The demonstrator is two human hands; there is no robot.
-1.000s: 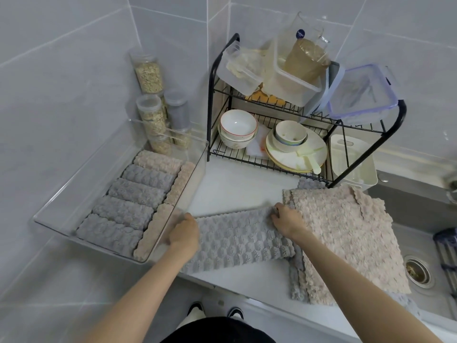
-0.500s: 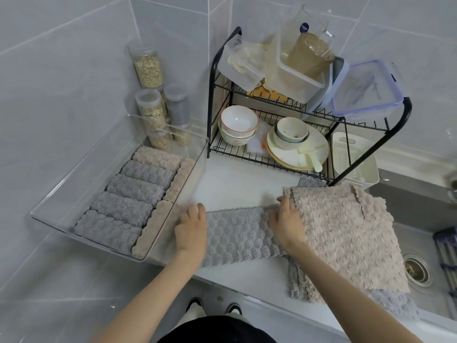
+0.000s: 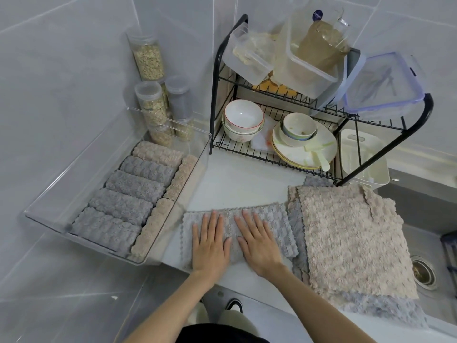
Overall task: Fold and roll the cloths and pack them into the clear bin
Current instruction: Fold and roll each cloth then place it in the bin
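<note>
Both hands have slid inward from the cloth's ends since a second ago. My left hand [image 3: 210, 246] and right hand [image 3: 259, 246] now lie side by side, flat, with fingers straight and spread. They press on the one folded grey cloth [image 3: 272, 219] and grasp nothing. My palms hide the cloth's near edge. At 3 o'clock sits a stack of cloths [image 3: 351, 238]; its beige top sheet covers the rest, so I cannot count them. At 9 o'clock the clear bin [image 3: 44, 216] holds four grey rolls in a row, with one beige roll beyond them. More beige rolls line its right wall, but I cannot make out where one ends. At 11 o'clock jars [image 3: 148, 58] stand partly behind the bin. At 12 o'clock is one dish rack [image 3: 215, 95].
</note>
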